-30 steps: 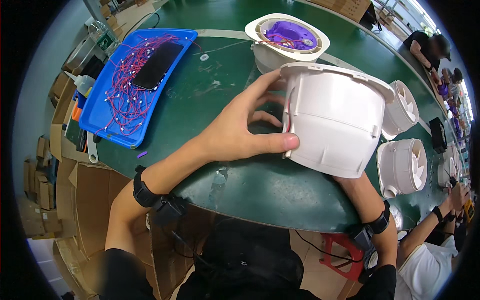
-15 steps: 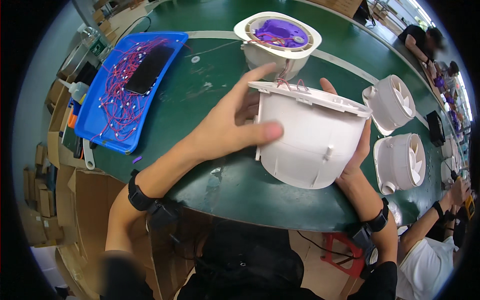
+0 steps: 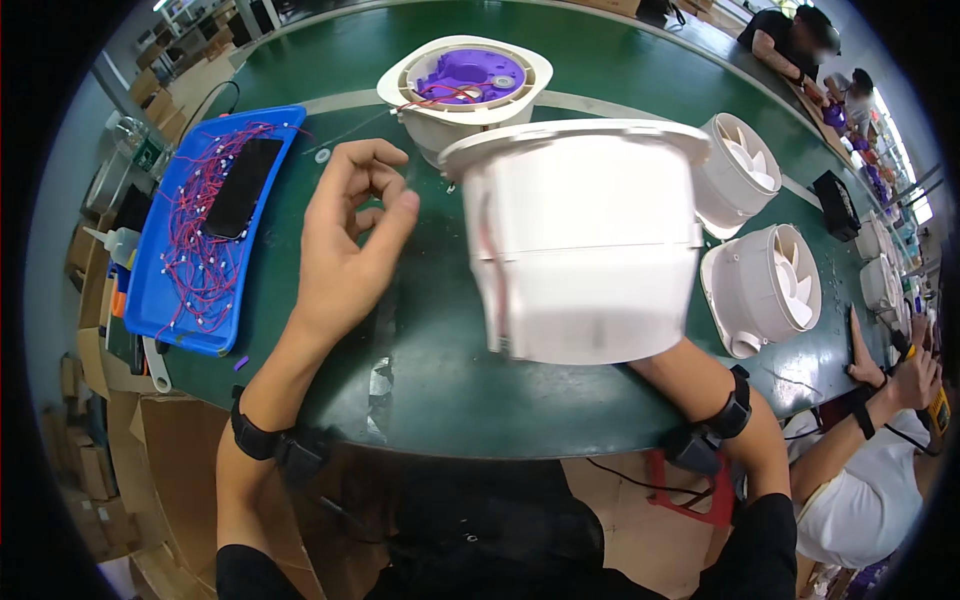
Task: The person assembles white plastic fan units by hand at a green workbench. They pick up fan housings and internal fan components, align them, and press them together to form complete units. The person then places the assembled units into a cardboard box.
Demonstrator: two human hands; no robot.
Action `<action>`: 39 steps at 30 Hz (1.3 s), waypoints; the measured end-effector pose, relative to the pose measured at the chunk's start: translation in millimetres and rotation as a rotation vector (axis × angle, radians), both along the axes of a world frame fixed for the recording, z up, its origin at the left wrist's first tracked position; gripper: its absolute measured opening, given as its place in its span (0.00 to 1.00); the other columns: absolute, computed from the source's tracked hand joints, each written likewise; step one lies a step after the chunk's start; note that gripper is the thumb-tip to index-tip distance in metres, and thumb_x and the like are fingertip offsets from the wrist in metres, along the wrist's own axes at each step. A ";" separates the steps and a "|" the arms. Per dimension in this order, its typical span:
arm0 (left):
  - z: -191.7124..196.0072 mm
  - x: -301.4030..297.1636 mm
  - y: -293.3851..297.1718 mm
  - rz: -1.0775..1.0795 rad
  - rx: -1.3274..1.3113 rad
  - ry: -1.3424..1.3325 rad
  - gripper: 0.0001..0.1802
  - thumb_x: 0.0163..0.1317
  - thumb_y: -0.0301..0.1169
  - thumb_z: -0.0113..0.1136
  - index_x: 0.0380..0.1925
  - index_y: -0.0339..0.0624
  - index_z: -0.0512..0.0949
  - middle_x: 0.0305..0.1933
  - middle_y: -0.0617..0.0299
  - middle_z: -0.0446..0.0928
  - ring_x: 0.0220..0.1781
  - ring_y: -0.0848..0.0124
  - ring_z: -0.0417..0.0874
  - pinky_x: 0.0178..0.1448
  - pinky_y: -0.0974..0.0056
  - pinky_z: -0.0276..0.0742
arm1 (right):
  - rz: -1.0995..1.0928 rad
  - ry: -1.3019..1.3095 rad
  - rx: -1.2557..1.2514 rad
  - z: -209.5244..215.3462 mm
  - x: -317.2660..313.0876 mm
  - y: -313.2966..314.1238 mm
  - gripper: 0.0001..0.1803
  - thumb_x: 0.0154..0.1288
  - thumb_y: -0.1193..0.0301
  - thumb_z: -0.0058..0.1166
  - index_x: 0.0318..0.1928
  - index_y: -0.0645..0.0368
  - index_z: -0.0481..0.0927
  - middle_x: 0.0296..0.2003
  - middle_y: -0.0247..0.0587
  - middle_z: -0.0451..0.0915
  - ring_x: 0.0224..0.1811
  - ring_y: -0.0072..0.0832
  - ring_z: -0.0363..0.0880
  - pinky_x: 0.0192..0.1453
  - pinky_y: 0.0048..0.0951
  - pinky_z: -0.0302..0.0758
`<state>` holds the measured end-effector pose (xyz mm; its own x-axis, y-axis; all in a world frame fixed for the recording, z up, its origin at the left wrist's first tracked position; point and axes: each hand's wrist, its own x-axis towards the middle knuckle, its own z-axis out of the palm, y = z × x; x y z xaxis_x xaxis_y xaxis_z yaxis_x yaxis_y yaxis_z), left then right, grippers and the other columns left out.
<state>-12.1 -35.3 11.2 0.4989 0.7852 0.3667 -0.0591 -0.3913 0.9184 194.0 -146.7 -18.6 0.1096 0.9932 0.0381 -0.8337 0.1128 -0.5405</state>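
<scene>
A white plastic fan housing (image 3: 590, 250), blurred by motion, is held up over the table, its flanged rim uppermost. Behind it, my right hand (image 3: 660, 364) bears its weight; the fingers are hidden and only the wrist end shows. Thin reddish wires run down the housing's left side. My left hand (image 3: 350, 230) is raised to the left of the housing, clear of it, fingers loosely bent and thumb apart, with nothing in it. Just beyond stands another white housing (image 3: 455, 130), its purple inner part (image 3: 470, 75) facing up with red wires across it.
A blue tray (image 3: 190, 345) at the left holds red wires with white connectors and a black phone (image 3: 243, 188). Two white fan units (image 3: 738, 170) lie on the right. A small washer (image 3: 322, 156) is on the green table (image 3: 440, 400). Co-workers sit at the right.
My left hand has come off the housing and moved left. The housing has turned in my right hand, so its wired side now shows, and shifted slightly left. The view has swung right.
</scene>
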 end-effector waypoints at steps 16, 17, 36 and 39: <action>-4.4 -1.4 -6.5 0.030 0.277 0.069 0.22 0.50 0.20 0.56 0.49 0.38 0.69 0.29 0.64 0.71 0.32 0.77 0.72 0.42 0.68 0.74 | 0.009 -0.133 -0.026 -2.5 -5.8 8.0 0.31 0.73 0.48 0.32 0.60 0.60 0.65 0.54 0.44 0.71 0.55 0.31 0.73 0.58 0.34 0.72; -5.5 -1.7 -6.0 0.011 0.295 0.058 0.23 0.50 0.20 0.56 0.50 0.38 0.69 0.32 0.62 0.72 0.34 0.76 0.74 0.43 0.68 0.74 | 0.005 -0.139 -0.027 -2.4 -5.6 7.8 0.30 0.73 0.48 0.32 0.60 0.60 0.65 0.54 0.44 0.71 0.54 0.31 0.73 0.58 0.34 0.72; 14.1 -14.4 -18.5 -0.083 1.256 0.097 0.19 0.45 0.42 0.61 0.40 0.60 0.86 0.57 0.49 0.71 0.57 0.52 0.70 0.59 0.49 0.71 | -0.052 -0.243 -0.054 -1.0 -9.3 1.9 0.26 0.74 0.52 0.31 0.56 0.60 0.67 0.48 0.41 0.71 0.50 0.26 0.72 0.54 0.30 0.72; 12.3 -10.5 -15.9 -0.079 1.223 0.117 0.18 0.46 0.42 0.60 0.40 0.59 0.86 0.56 0.50 0.72 0.56 0.52 0.71 0.59 0.50 0.71 | -0.059 -0.254 -0.055 -3.8 -10.4 5.2 0.26 0.74 0.52 0.31 0.56 0.61 0.67 0.48 0.41 0.71 0.49 0.26 0.72 0.54 0.29 0.72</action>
